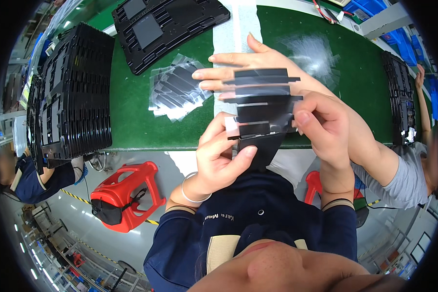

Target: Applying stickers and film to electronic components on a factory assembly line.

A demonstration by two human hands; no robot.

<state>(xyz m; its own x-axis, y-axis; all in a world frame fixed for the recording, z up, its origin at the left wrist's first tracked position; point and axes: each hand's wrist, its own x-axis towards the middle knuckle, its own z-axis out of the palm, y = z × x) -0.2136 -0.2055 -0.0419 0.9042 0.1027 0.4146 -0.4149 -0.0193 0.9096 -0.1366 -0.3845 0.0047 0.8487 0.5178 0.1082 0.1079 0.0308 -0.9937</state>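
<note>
"Film (264,113) where?"
"Head view: over the black piece (261,153), between left hand (215,158) and right hand (328,127), its black strips (265,99) running sideways."
"Nearer its right edge?"
"Right hand, pinching it there; left grips the black piece."

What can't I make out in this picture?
Head view: some fingertips of the left hand, hidden behind the flat black piece.
Head view: whether the right hand grips the black strips, blurred.
Head view: the black tray's far end, cut off by the top edge.
Head view: the left film pile's sheet count, hidden by overlap.
</note>
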